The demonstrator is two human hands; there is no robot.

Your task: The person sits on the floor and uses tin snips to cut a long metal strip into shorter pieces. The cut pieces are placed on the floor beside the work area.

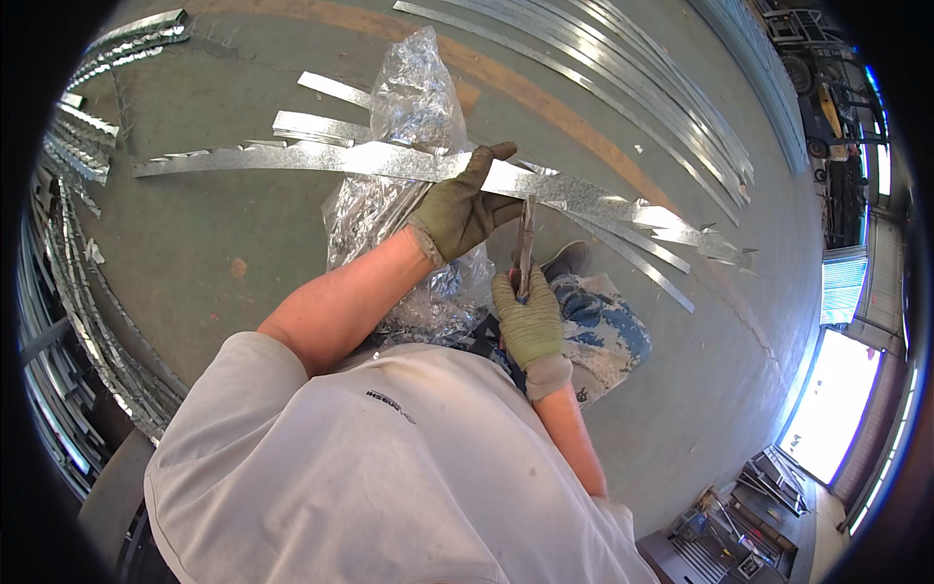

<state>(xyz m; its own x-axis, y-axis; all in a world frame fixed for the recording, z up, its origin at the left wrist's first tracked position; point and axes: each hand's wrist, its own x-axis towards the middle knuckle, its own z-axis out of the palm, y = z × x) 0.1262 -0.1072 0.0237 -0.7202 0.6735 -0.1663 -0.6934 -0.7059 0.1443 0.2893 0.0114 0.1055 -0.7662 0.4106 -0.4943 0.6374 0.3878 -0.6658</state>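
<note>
A long shiny galvanized metal strip [389,161] lies crosswise in front of me, with angled notches cut along its edges toward both ends. My left hand [457,216], in an olive work glove, is closed round its middle, the thumb above and the fingers below. In my right hand [528,321], also gloved, are tin snips [526,238] with reddish handles. Their blades point away from me, their tips at the strip's near edge just right of my left hand. Whether the tips touch the metal I cannot tell.
Clear plastic wrapping [418,92] lies under and beyond the strip, with shorter metal strips [326,127] beside it. Long flat strips [623,97] cover the floor at far right. Notched strips [92,321] are heaped at left. A forklift [822,107] stands at the far right.
</note>
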